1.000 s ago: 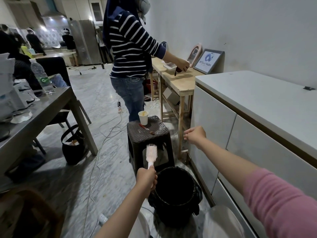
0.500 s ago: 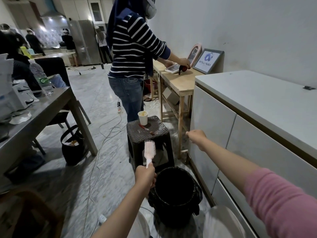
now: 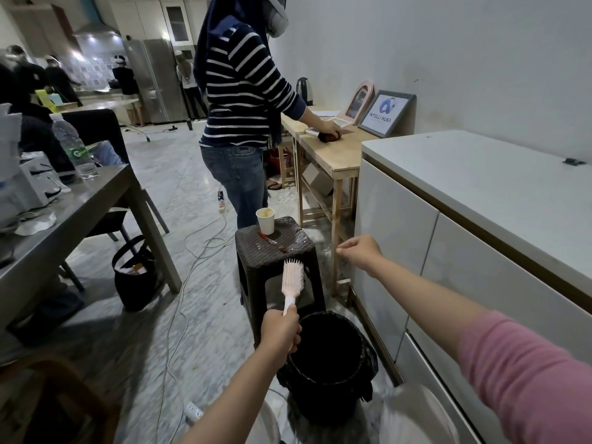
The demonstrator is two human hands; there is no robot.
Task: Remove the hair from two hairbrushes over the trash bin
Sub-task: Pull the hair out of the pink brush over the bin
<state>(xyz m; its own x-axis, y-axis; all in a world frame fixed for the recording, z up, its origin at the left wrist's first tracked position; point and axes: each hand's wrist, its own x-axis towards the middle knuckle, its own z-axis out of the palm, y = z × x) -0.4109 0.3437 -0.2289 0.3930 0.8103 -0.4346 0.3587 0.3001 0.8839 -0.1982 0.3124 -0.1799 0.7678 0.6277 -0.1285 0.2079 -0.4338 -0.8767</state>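
Observation:
A pink hairbrush (image 3: 292, 278) stands upright, and my left hand (image 3: 279, 330) grips its handle just beyond the near-left rim of the black trash bin (image 3: 362, 354). The bristles face right; no hair shows on them. My right hand (image 3: 360, 251) is stretched out forward above and beyond the bin, its fingers curled with thumb against fingertips. Nothing visible sits between them. No second hairbrush can be made out for certain.
A dark stool (image 3: 290, 248) with a paper cup (image 3: 266, 221) stands behind the bin. White cabinets (image 3: 397, 238) line the right. A person in a striped top (image 3: 243, 100) works at a wooden table (image 3: 333, 155). Cables (image 3: 179, 302) cross the floor; a grey table (image 3: 73, 216) stands left.
The brush has turned a little in my left hand, so the bristles now face right. My right hand has stayed nearly still. The person in stripes lowered a hand onto the wooden table.

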